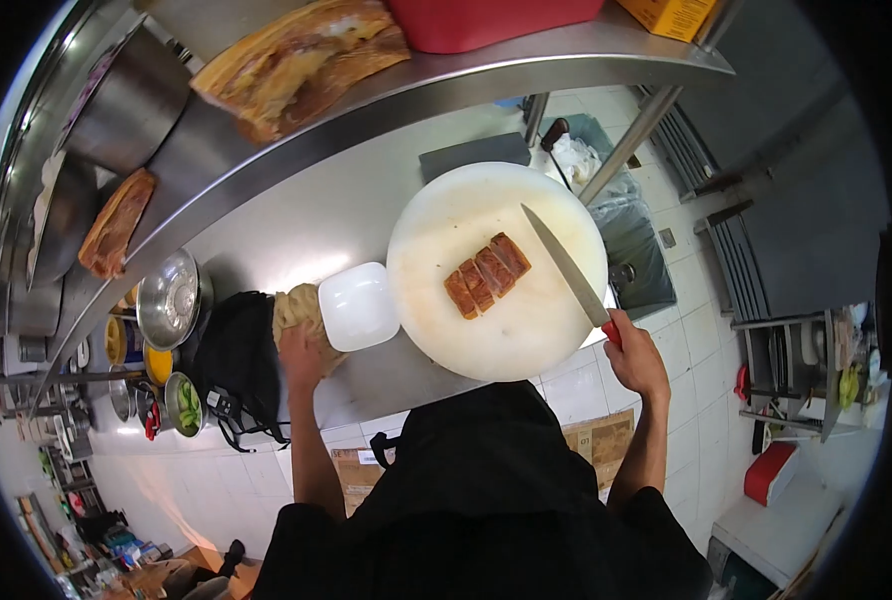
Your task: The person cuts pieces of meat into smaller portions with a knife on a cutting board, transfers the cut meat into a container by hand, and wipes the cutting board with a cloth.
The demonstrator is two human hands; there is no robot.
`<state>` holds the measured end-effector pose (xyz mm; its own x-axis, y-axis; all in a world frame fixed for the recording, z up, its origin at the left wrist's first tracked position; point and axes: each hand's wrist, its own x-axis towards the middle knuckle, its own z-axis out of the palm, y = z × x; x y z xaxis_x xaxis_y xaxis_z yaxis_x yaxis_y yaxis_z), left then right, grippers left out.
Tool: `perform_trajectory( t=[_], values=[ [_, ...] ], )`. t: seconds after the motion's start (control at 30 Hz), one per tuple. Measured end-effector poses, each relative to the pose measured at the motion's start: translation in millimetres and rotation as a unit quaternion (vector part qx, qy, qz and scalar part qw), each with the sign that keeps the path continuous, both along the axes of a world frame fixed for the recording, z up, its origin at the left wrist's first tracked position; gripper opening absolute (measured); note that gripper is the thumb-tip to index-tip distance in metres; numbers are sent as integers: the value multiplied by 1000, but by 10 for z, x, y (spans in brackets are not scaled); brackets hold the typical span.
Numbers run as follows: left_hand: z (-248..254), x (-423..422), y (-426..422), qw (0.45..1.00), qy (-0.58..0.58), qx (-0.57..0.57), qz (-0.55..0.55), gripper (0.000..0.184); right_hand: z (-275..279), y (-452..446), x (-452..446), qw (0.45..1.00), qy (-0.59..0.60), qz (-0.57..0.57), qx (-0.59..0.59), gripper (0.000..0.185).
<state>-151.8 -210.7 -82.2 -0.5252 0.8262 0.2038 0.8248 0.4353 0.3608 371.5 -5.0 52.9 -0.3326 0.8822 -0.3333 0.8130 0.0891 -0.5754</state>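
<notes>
My right hand (pixel 638 358) is closed round the red handle of a long kitchen knife (pixel 564 262). Its blade lies over the right side of a round white cutting board (pixel 446 340), pointing away from me. Several thick slices of browned meat (pixel 485 277) sit in a row at the board's middle. To the left, my left hand (pixel 302 352) grips a crumpled tan cloth (pixel 296 306); its fingertips are partly lost in the folds. A square white dish (pixel 360 306) stands between the cloth and the board, with nothing in it.
A steel shelf (pixel 446 82) crosses above the counter, bearing large meat slabs (pixel 301 60) and a red container (pixel 496 22). At left are a black bag (pixel 238 360), a metal bowl (pixel 169 300) and a bowl of green slices (pixel 185 404). A lined bin (pixel 638 250) stands beyond the board.
</notes>
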Motion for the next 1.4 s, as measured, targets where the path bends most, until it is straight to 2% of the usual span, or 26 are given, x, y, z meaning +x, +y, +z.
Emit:
perform_trajectory(
  t=[0.03, 0.07, 0.13, 0.17, 0.23, 0.3, 0.33, 0.4, 0.43, 0.5, 0.53, 0.6, 0.73, 0.8, 0.93, 1.0, 1.03, 1.07, 1.13, 1.2, 1.27, 1.3, 1.37, 1.4],
  values=[
    [203, 21, 26, 1000, -16, 14, 5, 35, 8, -22, 59, 1000, -12, -2, 4, 47],
    [502, 82, 96, 998, 20, 62, -1, 36, 20, -52, 131, 1000, -14, -10, 4, 47],
    [1242, 380, 445, 986, -45, 159, 1, 26, 72, -102, 285, 999, -17, -37, -17, 47],
    [1482, 506, 662, 987, -84, 132, 24, 27, 106, -117, 319, 994, 8, -89, -67, 48],
    [1757, 927, 1324, 972, -111, 183, -98, 35, 72, -132, 372, 993, 7, -96, -70, 48],
    [1999, 1366, 1977, 963, -52, 61, -258, 58, 37, -140, 384, 992, 16, -105, -68, 48],
    [2066, 1609, 2275, 951, -58, -61, -298, 65, 25, -164, 382, 994, 13, -95, -47, 48],
    [1788, 1952, 2713, 900, 33, -208, -382, 72, 3, -234, 389, 995, 18, -95, -22, 47],
    [1777, 2091, 2824, 896, 43, -206, -391, 72, -2, -274, 403, 996, 22, -87, -10, 47],
    [1712, 2332, 2966, 802, 41, -430, -412, 83, 18, -357, 440, 996, 24, -89, 1, 46],
    [1673, 2403, 3002, 796, 47, -432, -421, 83, 39, -405, 427, 994, 23, -102, -14, 46],
    [1595, 2516, 3074, 746, 132, -466, -457, 92, 22, -506, 457, 991, 24, -125, -28, 45],
    [1545, 2555, 3103, 711, 147, -502, -469, 94, -78, -676, 520, 985, 56, -161, -31, 45],
    [1586, 2539, 3104, 715, 105, -517, -458, 88, -66, -708, 533, 985, 57, -160, -35, 45],
    [1680, 2337, 3301, 722, 48, -505, -469, 77, -7, -694, 497, 987, 51, -154, -18, 45],
    [1711, 2040, 3385, 764, -69, -371, -524, 69, 8, -673, 490, 988, 41, -150, -7, 43],
    [1659, 1876, 3383, 784, -52, -287, -548, 64, 14, -658, 486, 988, 39, -146, -6, 43],
    [1604, 1709, 3365, 786, -54, -286, -545, 64, 17, -649, 478, 988, 33, -148, 3, 42],
    [1525, 1411, 3240, 795, -157, -206, -549, 63, 21, -640, 453, 989, 27, -144, 12, 41],
    [1357, 1158, 3031, 811, -152, -166, -539, 67, 33, -612, 424, 989, 3, -147, 1, 46],
    [1385, 1026, 2810, 845, -190, -159, -475, 70, 32, -601, 398, 990, 5, -144, 1, 45],
    [1391, 950, 2801, 845, -189, -158, -475, 70, 33, -601, 387, 990, 6, -142, -2, 45],
    [1369, 815, 2799, 863, -235, -69, -442, 72, 14, -566, 358, 991, -2, -135, 4, 45],
    [1276, 765, 2908, 863, -237, -68, -441, 72, 13, -552, 342, 992, -11, -126, 9, 45]
  ],
)
